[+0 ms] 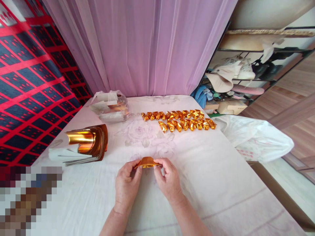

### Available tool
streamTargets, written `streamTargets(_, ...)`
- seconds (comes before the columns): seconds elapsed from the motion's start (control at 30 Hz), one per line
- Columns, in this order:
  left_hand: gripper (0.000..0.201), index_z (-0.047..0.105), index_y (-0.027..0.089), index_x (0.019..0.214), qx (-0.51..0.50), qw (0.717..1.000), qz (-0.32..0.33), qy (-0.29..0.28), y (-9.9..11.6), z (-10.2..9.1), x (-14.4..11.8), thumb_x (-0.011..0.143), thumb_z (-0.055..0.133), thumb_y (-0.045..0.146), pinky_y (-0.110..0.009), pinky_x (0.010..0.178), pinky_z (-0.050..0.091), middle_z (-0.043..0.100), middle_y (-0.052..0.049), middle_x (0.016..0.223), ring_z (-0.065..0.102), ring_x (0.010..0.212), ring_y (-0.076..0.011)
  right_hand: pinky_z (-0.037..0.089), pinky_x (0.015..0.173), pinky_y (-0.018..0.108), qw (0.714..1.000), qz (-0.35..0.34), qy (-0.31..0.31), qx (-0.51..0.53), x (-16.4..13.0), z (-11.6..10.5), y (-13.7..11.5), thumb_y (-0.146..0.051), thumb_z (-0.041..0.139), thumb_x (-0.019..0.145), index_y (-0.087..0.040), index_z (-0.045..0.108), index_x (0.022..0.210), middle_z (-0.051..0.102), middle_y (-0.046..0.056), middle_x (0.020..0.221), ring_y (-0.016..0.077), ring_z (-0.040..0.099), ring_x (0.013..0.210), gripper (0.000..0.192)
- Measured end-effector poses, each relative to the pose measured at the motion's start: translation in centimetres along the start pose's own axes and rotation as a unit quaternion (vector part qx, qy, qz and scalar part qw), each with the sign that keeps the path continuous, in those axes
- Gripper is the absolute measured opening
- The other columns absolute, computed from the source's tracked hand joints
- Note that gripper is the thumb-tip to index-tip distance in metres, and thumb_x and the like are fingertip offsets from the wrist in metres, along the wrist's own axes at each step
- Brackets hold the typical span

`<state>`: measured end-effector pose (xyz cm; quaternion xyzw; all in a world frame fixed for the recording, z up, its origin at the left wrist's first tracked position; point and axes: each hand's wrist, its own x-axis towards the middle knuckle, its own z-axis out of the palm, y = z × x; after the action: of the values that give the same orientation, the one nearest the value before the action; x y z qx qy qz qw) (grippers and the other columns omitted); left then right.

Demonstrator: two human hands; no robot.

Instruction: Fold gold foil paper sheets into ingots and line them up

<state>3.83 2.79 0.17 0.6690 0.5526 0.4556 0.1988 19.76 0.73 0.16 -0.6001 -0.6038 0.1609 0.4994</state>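
Observation:
My left hand and my right hand together pinch a small piece of gold foil paper, folded into a shape, just above the white flowered tablecloth. Each hand holds one end of it with the fingertips. Beyond my hands, two rows of several folded gold foil pieces lie on the cloth. A stack of gold foil sheets, curled at the top, rests to the left of my hands.
A clear plastic bag with white paper sits at the back left. A white plastic bag hangs off the table's right edge. A pink curtain hangs behind, a shoe rack stands at the right.

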Motion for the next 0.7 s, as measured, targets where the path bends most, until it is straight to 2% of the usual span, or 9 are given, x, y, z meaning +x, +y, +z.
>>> streamTargets(0.3, 0.016, 0.070, 0.023, 0.092, 0.018, 1.000, -0.001, 0.007, 0.1, 0.1, -0.1, 0.084, 0.058, 0.028, -0.032, 0.068, 0.057, 0.075, -0.002, 0.083, 0.070, 0.073, -0.0188, 0.050, 0.065, 0.025, 0.999, 0.015, 0.017, -0.041, 0.1, 0.2, 0.5, -0.028, 0.052, 0.084, -0.021, 0.065, 0.098, 0.072, 0.004, 0.083, 0.0143, 0.062, 0.063, 0.020)
streamTargets(0.47, 0.016, 0.070, 0.023, 0.091, 0.032, 0.999, 0.001, 0.002, 0.1, 0.2, 0.0, 0.084, 0.056, 0.025, -0.030, 0.066, 0.056, 0.074, -0.002, 0.080, 0.069, 0.071, -0.0181, 0.044, 0.060, 0.024, 0.995, 0.011, -0.019, -0.093, 0.2, -0.3, 0.8, -0.029, 0.050, 0.087, -0.023, 0.066, 0.083, 0.066, 0.002, 0.069, 0.0144, 0.059, 0.060, 0.018)
streamTargets(0.6, 0.017, 0.069, 0.023, 0.095, 0.063, 0.998, 0.002, -0.005, 0.1, 0.1, -0.1, 0.087, 0.055, 0.024, -0.032, 0.071, 0.055, 0.073, -0.003, 0.085, 0.069, 0.075, -0.0183, 0.041, 0.060, 0.024, 0.992, -0.020, -0.051, -0.117, 0.1, -0.5, 1.1, -0.028, 0.048, 0.090, -0.024, 0.068, 0.085, 0.066, 0.001, 0.071, 0.0140, 0.059, 0.062, 0.021)
streamTargets(0.7, 0.018, 0.068, 0.021, 0.099, 0.081, 0.996, 0.020, -0.022, 0.1, 0.0, -0.1, 0.091, 0.053, 0.025, -0.033, 0.074, 0.055, 0.074, -0.004, 0.091, 0.069, 0.078, -0.0188, 0.040, 0.061, 0.024, 0.991, -0.028, -0.045, -0.125, 0.1, -0.4, 1.1, -0.028, 0.047, 0.092, -0.023, 0.067, 0.084, 0.066, 0.001, 0.070, 0.0137, 0.058, 0.062, 0.023)
